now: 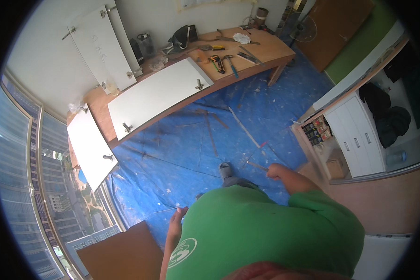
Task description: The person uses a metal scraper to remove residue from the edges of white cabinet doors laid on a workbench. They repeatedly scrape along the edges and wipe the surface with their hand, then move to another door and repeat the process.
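Observation:
My right hand (276,171) is held out over the blue-covered floor, closed round a slim, brownish, stick-like tool (257,165). The tool points left, and its exact kind is too small to tell. Lower down, beside my green shirt, is my left hand (178,215), its fingers drawn together and partly hidden. A thin pale rod (164,210) shows right beside these fingers; whether they grip it I cannot tell. Both hands are well apart from the workbench.
A wooden workbench (270,49) carries a white panel with hinges (158,95), a hammer (231,66) and other tools. Another white panel (91,147) stands by the window. Blue sheeting (182,154) covers the floor, with strips lying on it. White drawers (354,137) stand right; brown board (121,254) lies lower left.

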`<state>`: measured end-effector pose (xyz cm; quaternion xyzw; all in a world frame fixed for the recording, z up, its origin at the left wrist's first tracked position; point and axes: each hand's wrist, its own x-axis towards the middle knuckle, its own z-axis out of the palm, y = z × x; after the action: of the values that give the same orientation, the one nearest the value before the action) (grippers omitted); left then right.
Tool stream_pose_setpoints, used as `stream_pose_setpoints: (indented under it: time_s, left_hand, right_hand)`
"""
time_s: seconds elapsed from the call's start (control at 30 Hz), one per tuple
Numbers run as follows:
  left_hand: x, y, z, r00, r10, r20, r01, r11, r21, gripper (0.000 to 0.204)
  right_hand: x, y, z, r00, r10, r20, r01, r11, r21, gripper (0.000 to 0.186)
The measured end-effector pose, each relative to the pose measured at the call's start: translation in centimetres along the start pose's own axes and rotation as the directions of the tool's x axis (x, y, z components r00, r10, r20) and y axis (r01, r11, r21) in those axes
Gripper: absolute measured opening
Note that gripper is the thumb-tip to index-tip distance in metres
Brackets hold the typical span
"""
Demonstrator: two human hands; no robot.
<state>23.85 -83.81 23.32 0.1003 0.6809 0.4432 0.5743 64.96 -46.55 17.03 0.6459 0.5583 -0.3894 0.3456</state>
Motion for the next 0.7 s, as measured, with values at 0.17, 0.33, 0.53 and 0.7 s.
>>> stream_pose_setpoints:
  time_s: [0.17, 0.33, 0.53, 0.7]
  left_hand:
    - [-8.1, 10.1, 1.6, 0.760, 0.409, 0.504, -0.327, 0.912, -0.247, 0.062]
    - [-9.6, 12.5, 3.7, 0.681, 0.466, 0.565, -0.502, 0.859, -0.103, 0.063]
    - [-0.5, -2.0, 0.9, 0.935, 0.338, 0.111, -0.206, 0.261, 0.943, 0.034]
    - [1.2, -20.7, -4.3, 0.841, -0.152, -0.519, 0.429, 0.771, 0.470, 0.034]
  right_hand:
    - [0.8, -1.3, 0.1, 0.991, -0.090, -0.094, 0.094, 0.994, 0.046, 0.020]
    - [4.8, -1.5, -1.3, 0.988, -0.132, -0.079, 0.145, 0.970, 0.197, 0.020]
    - [8.9, -0.9, -2.0, 0.977, -0.214, -0.022, 0.211, 0.934, 0.289, 0.019]
    - [11.5, 3.0, -3.2, 0.980, -0.199, -0.002, 0.195, 0.961, 0.197, 0.012]
